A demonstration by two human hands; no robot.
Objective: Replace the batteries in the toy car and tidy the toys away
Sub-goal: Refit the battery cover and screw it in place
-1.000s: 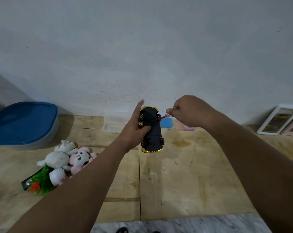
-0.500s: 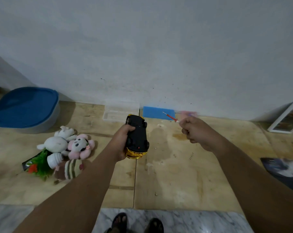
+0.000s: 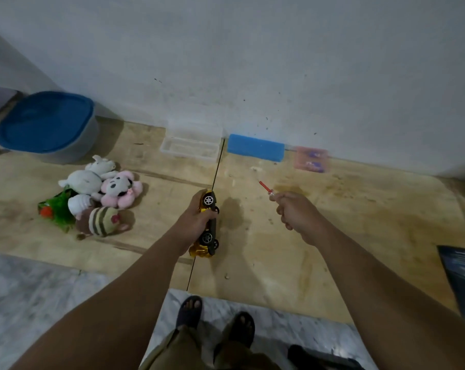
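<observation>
My left hand (image 3: 196,220) grips a gold toy car (image 3: 208,225) with a black underside, turned on its side so two wheels face right, low above the wooden floor. To its right, my right hand (image 3: 295,212) pinches a small red screwdriver (image 3: 265,188), tip pointing up and left, away from the car. A heap of plush toys (image 3: 100,193) lies on the floor to the left, white, pink and striped ones beside a green leafy toy (image 3: 58,206).
A grey bin with a blue lid (image 3: 47,124) stands at the far left by the wall. Along the wall sit a clear plastic box (image 3: 192,144), a blue block (image 3: 255,147) and a pink packet (image 3: 311,158). My sandalled feet (image 3: 215,316) stand on marble tiles.
The view has tilted down. Both hands have lowered and drawn apart; the car has turned from underside-up onto its side, and the screwdriver has come off it.
</observation>
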